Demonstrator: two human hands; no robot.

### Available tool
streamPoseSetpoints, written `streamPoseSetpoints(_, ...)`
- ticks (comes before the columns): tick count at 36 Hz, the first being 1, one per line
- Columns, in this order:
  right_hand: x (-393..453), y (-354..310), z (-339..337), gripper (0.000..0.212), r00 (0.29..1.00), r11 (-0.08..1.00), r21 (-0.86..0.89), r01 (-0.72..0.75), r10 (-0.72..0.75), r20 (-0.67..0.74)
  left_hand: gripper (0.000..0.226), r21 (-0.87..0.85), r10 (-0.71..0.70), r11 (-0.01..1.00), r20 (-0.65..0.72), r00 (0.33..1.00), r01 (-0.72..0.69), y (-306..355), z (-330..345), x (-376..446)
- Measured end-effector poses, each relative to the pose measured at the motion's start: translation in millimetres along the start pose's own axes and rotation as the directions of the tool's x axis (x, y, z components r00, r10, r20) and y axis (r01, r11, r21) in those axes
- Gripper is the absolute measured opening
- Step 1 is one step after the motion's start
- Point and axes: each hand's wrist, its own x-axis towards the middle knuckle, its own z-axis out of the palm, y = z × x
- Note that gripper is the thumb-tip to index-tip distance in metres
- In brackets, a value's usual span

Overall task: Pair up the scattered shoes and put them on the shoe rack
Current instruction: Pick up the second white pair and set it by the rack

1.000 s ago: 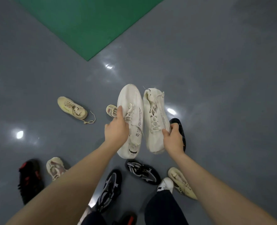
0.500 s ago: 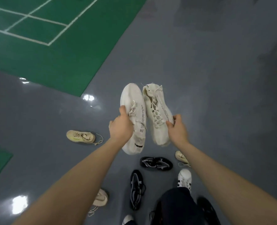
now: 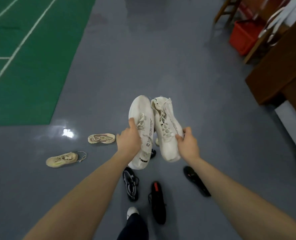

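I carry a pair of white sneakers above the grey floor. My left hand (image 3: 129,142) grips the left white sneaker (image 3: 141,118) at its laces. My right hand (image 3: 188,144) grips the right white sneaker (image 3: 168,125) by its side. The two shoes touch side by side. On the floor lie a beige shoe (image 3: 62,160), a cream and brown shoe (image 3: 101,139), a black and grey shoe (image 3: 130,186), a black shoe with a red patch (image 3: 157,201) and another black shoe (image 3: 196,181). No shoe rack can be made out.
Brown wooden furniture (image 3: 282,70) stands at the right, with a white base (image 3: 293,125) below it. A red crate (image 3: 244,37) sits at the far right among chair legs. A green court mat (image 3: 27,58) covers the floor at the left. My own foot (image 3: 132,212) shows below.
The view has swung right and up, so the furniture and the red crate have come into sight. Both hands still hold the white sneakers, now closer together.
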Motion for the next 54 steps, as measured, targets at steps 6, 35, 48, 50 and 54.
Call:
streamPoseSetpoints(6, -23, 74, -79, 0.021, 0.997, 0.999, 0.023, -0.043, 0.045, -0.069, 0.049, 0.088, 0.136, 0.987, 0.022, 0.991, -0.137, 89, 31, -41)
streamPoseSetpoints(35, -165, 474, -421, 0.022, 0.482, 0.672, 0.593, -0.444, 0.737, -0.474, 0.044, -0.072, 0.742, 0.584, 0.45, 0.496, -0.809, 590, 223, -274)
streamPoseSetpoints(48, -210, 563, -508, 0.023, 0.149, 0.421, 0.844, -0.333, 0.907, -0.394, 0.046, -0.084, 0.822, 0.308, 0.525, 0.221, -0.948, 743, 281, -357)
streamPoseSetpoints(50, -222, 578, -523, 0.022, 0.104, 0.401, 0.856, -0.325, 0.915, -0.389, 0.047, -0.092, 0.836, 0.264, 0.518, 0.181, -0.96, 763, 287, -377)
streamPoseSetpoints(54, -247, 616, -550, 0.023, 0.043, 0.402, 0.851, -0.338, 0.91, -0.413, 0.052, -0.112, 0.842, 0.213, 0.526, 0.124, -0.971, 800, 305, -423)
